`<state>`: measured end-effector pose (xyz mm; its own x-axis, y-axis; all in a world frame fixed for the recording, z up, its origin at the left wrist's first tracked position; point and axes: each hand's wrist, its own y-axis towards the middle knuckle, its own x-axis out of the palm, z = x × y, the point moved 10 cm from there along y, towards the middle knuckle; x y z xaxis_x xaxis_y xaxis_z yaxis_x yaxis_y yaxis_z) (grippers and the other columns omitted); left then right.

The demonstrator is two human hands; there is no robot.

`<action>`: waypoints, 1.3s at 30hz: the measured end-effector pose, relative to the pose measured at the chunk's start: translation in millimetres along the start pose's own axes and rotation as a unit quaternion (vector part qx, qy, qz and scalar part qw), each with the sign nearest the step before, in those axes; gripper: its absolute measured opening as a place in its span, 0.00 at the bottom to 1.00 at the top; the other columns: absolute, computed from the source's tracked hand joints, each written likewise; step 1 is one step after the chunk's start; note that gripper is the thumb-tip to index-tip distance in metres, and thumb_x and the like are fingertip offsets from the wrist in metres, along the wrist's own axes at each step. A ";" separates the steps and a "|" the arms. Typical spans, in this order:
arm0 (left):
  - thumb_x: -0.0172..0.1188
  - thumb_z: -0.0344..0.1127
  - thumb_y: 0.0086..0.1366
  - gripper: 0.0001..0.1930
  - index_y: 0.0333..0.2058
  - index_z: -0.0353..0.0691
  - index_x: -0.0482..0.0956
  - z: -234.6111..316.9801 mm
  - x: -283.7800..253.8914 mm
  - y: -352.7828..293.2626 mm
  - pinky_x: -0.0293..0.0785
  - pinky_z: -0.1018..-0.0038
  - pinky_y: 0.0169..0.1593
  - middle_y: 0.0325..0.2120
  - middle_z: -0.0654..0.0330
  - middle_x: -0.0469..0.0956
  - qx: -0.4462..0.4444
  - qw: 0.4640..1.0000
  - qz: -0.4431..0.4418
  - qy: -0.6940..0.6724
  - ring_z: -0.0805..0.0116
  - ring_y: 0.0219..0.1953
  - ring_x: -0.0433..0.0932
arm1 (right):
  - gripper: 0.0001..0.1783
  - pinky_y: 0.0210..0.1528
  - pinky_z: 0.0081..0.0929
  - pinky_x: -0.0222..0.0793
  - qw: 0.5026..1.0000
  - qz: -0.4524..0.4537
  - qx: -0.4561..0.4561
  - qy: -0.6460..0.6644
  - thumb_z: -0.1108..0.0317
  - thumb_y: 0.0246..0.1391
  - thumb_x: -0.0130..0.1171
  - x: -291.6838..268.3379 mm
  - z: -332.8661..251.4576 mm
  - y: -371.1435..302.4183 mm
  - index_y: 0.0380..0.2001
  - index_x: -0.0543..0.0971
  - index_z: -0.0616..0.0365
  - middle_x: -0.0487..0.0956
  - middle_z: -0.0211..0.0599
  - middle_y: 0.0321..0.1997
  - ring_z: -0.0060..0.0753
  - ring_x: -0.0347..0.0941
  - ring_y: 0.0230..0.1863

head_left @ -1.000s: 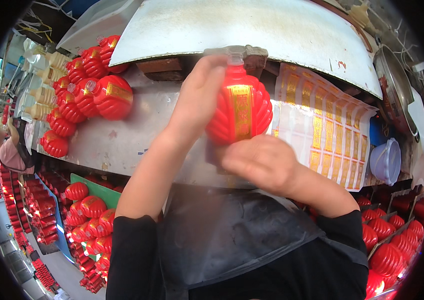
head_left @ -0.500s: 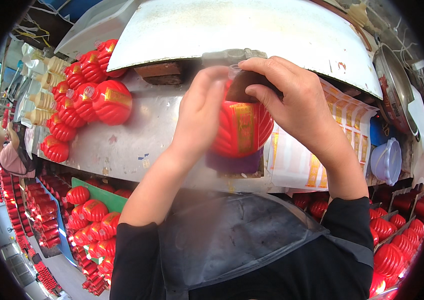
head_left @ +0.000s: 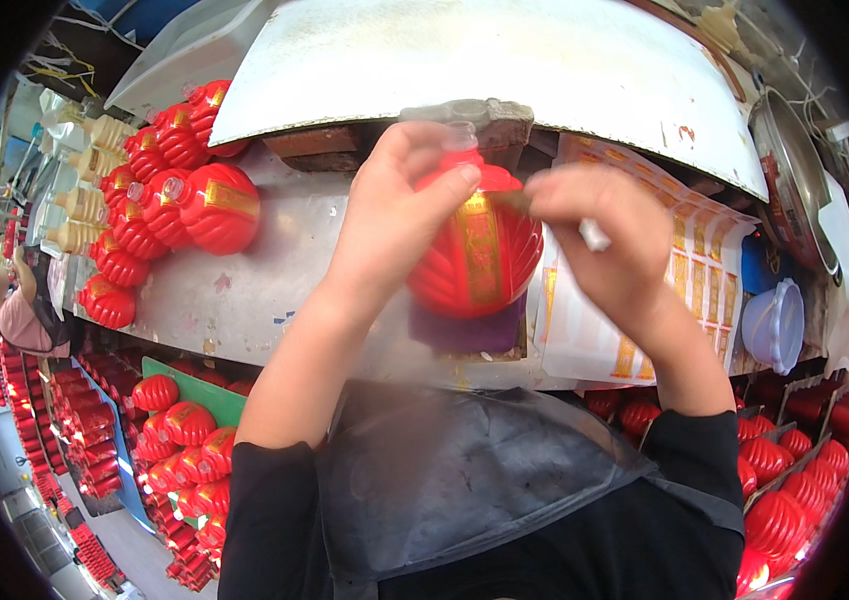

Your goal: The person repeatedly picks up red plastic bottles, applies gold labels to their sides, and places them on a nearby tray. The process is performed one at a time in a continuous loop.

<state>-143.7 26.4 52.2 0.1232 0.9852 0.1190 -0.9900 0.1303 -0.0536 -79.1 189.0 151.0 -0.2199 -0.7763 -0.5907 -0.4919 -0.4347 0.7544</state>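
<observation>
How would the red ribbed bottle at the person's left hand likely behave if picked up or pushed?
The red bottle is probably light for its size, since its body and clear neck look like moulded plastic. Its glossy surface may be slippery, though the ribs should help grip. Its rounded, bulging sides suggest it could roll if laid down loose.
</observation>
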 end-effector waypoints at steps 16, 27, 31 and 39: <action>0.61 0.30 0.75 0.14 0.56 0.34 0.78 5.8 -2.5 -6.7 0.78 0.77 0.53 0.46 0.62 0.83 0.025 0.999 0.023 -0.011 0.77 0.48 0.81 | 0.13 0.43 0.26 0.79 0.962 0.049 0.269 0.030 0.75 0.56 0.69 -2.4 19.8 5.7 0.46 0.85 0.62 0.88 0.44 0.39 0.32 0.85 0.39; 0.66 0.42 0.67 0.13 0.45 0.40 0.83 50.7 3.9 -63.6 0.74 0.62 0.54 0.40 0.58 0.84 0.283 0.934 0.070 0.208 0.53 0.46 0.78 | 0.14 0.55 0.26 0.76 0.924 0.007 0.381 0.026 0.77 0.62 0.64 -7.0 31.1 -40.3 0.50 0.84 0.68 0.87 0.42 0.49 0.29 0.82 0.49; 0.64 0.41 0.72 0.14 0.50 0.39 0.82 46.4 -50.1 -94.3 0.75 0.68 0.55 0.44 0.57 0.82 0.257 0.948 0.134 0.130 0.62 0.49 0.81 | 0.19 0.58 0.27 0.75 0.912 0.046 0.404 0.048 0.77 0.66 0.59 -25.9 58.1 -62.4 0.59 0.80 0.69 0.85 0.42 0.55 0.32 0.81 0.53; 0.60 0.45 0.78 0.18 0.49 0.33 0.82 75.6 -256.6 -185.7 0.76 0.73 0.50 0.40 0.60 0.82 0.254 0.818 0.435 0.276 0.73 0.44 0.79 | 0.23 0.69 0.31 0.70 0.785 0.055 0.477 0.392 0.77 0.71 0.50 -31.1 101.0 -124.6 0.66 0.73 0.67 0.77 0.46 0.65 0.35 0.76 0.63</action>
<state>3.3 -259.0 106.6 -0.7708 0.5982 -0.2189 -0.6025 -0.5730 0.5556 -96.0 313.4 46.6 0.0971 -0.9900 0.1026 -0.9953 -0.0965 0.0106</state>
